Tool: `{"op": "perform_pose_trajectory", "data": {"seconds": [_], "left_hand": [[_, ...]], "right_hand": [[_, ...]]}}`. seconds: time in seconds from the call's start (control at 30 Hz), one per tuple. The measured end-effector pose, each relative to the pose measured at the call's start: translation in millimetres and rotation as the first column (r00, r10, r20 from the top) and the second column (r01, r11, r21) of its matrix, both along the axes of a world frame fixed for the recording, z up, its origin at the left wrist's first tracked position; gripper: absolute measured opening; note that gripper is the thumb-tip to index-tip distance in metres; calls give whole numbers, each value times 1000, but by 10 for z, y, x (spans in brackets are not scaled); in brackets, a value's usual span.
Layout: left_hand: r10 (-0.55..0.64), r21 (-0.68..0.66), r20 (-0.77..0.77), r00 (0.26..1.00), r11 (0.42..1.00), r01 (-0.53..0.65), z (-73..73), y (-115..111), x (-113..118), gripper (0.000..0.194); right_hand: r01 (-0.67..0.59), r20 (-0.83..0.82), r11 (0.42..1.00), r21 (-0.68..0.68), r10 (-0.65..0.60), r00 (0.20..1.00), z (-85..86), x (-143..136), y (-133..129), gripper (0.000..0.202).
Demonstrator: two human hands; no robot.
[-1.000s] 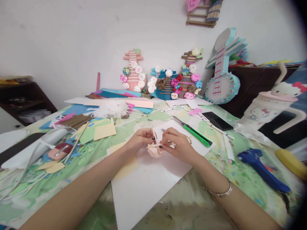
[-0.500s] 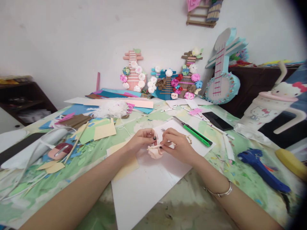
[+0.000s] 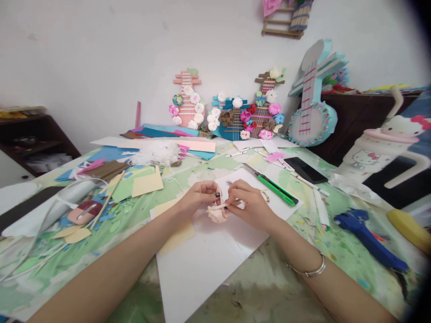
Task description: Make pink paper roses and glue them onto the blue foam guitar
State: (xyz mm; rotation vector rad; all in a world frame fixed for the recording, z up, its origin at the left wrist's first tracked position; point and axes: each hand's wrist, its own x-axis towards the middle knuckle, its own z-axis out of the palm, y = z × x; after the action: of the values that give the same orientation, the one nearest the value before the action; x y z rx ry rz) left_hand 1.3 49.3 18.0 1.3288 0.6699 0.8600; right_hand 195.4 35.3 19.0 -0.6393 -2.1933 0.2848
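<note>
1. I'm seeing the sheet (image 3: pixel 195 278) lying on the counter (image 3: pixel 249 273), under the flower (image 3: pixel 218 214).
2. The cutter (image 3: pixel 274 187) is lying along its far right edge.
3. The glue gun (image 3: pixel 373 243) is resting farther right.

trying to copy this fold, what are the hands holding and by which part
Pale pink paper flower, pinched at its upper edge between the left hand and right hand

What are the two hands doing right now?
Left hand: closed, fingers pinching the pale pink paper piece.
Right hand: closed around scissors, its fingertips also at the paper piece.
</note>
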Motion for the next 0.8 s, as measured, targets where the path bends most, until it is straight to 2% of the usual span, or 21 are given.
{"op": "perform_pose_trajectory", "data": {"seconds": [0.23,0.4,0.8], "left_hand": [[-14,-3,17,1000,1000,14,-19,13,-6,16],[-3,-20,48,999,1000,4,-73,50,-4,21],[12,-47,63,998,999,-9,-51,27,11,22]], "right_hand": [[14,3,1000,-10,-14,1000,-3,-3,-3,14],[19,28,997,-72,-17,999,-10,-1,-5,11],[15,21,996,-91,-13,1000,-9,-12,-7,16]]}}
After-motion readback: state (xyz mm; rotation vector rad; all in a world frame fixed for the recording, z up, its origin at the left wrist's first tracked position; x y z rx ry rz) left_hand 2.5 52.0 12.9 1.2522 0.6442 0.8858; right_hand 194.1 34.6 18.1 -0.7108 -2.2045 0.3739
